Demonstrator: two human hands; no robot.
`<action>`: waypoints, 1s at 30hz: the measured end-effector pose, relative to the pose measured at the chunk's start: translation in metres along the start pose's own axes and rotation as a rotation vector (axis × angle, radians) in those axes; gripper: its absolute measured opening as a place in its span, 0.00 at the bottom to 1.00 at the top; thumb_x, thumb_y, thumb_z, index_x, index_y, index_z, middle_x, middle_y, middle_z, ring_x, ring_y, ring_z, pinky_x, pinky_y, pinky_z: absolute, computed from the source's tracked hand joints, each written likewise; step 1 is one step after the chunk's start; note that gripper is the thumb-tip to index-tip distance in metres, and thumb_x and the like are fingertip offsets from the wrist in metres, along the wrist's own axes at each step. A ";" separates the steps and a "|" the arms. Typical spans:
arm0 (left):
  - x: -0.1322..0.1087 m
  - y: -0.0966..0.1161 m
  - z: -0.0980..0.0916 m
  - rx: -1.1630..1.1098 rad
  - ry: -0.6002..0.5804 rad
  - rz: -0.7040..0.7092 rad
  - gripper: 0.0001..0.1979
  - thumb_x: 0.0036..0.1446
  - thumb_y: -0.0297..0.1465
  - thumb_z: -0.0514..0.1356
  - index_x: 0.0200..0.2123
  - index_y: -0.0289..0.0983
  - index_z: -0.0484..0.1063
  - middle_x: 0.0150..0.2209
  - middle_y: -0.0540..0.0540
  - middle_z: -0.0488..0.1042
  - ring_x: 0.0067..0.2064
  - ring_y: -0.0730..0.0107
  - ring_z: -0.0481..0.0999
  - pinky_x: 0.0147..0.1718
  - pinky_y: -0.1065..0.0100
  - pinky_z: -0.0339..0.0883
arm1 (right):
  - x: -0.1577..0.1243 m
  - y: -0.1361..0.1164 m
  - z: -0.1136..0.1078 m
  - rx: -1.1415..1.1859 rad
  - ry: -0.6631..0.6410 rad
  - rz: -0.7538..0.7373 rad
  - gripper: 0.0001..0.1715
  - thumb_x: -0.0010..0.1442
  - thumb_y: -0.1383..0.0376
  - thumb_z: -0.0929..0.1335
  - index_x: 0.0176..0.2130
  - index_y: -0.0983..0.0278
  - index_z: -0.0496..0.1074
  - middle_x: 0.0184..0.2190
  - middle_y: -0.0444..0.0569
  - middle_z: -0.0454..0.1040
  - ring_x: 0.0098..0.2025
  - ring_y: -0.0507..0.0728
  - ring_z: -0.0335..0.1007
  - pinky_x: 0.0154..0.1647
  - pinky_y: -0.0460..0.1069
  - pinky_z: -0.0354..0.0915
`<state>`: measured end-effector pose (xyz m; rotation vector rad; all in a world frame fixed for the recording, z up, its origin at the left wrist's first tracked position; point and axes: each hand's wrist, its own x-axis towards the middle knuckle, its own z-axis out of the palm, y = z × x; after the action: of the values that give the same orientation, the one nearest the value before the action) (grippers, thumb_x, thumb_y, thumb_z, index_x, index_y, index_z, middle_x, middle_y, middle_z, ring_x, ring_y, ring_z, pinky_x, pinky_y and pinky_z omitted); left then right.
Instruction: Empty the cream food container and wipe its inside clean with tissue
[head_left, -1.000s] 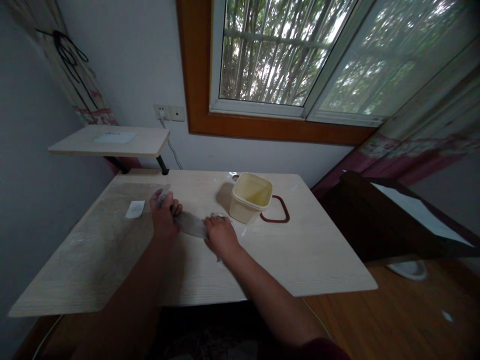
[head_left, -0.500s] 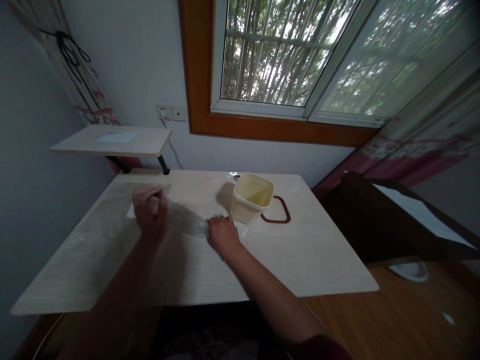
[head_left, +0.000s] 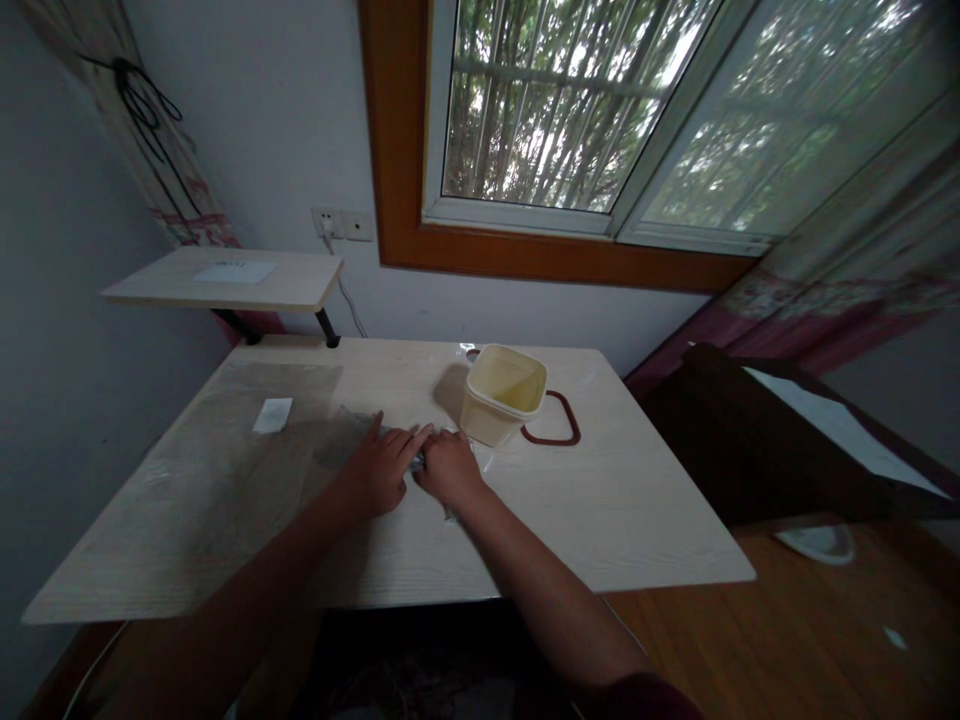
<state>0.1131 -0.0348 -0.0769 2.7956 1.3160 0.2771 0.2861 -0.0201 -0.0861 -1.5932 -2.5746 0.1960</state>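
Note:
A crumpled clear plastic bag [head_left: 341, 430] lies on the table under and between my hands. My right hand [head_left: 450, 468] is closed over its bunched end, just in front of the cream container. My left hand [head_left: 381, 470] rests on the bag with fingers stretched out and the thumb apart, its fingertips meeting my right hand. The part of the bag beneath both hands is hidden. The square cream plastic container [head_left: 487, 425] stands upright without a cover, close behind my right hand. Beside it lies a brown-red rounded ring frame [head_left: 574, 425].
Clear plastic sheeting [head_left: 225, 480] covers the left side of the wooden table [head_left: 600, 520], with a small white paper [head_left: 273, 415] there. A raised shelf [head_left: 292, 285] stands at the back left. A dark piece of furniture [head_left: 787, 460] is to the right, a window [head_left: 555, 120] behind.
My left hand has come down and right from its raised fist, its fingers now stretched out beside my right hand. The plastic between them is no longer pulled taut. The white paper is fully uncovered.

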 end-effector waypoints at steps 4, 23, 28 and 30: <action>0.011 -0.003 0.006 0.068 -0.059 -0.075 0.19 0.61 0.29 0.56 0.55 0.36 0.69 0.48 0.39 0.77 0.53 0.53 0.75 0.67 0.44 0.52 | -0.002 -0.001 0.001 0.013 0.024 -0.007 0.16 0.62 0.59 0.68 0.46 0.66 0.76 0.43 0.55 0.80 0.50 0.64 0.71 0.53 0.58 0.58; -0.003 -0.036 0.001 0.182 -0.251 -0.046 0.06 0.62 0.33 0.63 0.38 0.36 0.77 0.44 0.40 0.74 0.48 0.56 0.74 0.36 0.63 0.69 | -0.016 0.008 0.003 -0.050 0.166 -0.095 0.12 0.64 0.64 0.70 0.47 0.63 0.74 0.44 0.52 0.77 0.52 0.63 0.62 0.61 0.57 0.53; -0.007 -0.044 -0.012 0.260 -0.193 -0.029 0.05 0.58 0.32 0.66 0.36 0.36 0.79 0.46 0.38 0.74 0.50 0.52 0.71 0.43 0.59 0.69 | -0.016 0.007 0.005 -0.057 0.178 -0.065 0.15 0.64 0.62 0.70 0.50 0.62 0.74 0.45 0.52 0.78 0.52 0.64 0.62 0.60 0.58 0.53; -0.009 -0.047 -0.016 0.286 -0.166 -0.043 0.05 0.58 0.31 0.66 0.37 0.36 0.79 0.46 0.38 0.75 0.50 0.51 0.71 0.43 0.57 0.68 | -0.015 0.006 0.005 -0.070 0.160 -0.063 0.13 0.65 0.61 0.70 0.48 0.62 0.75 0.45 0.53 0.78 0.53 0.65 0.62 0.59 0.59 0.53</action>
<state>0.0692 -0.0121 -0.0673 2.9306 1.4770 -0.1550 0.2977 -0.0314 -0.0929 -1.4813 -2.5296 -0.0265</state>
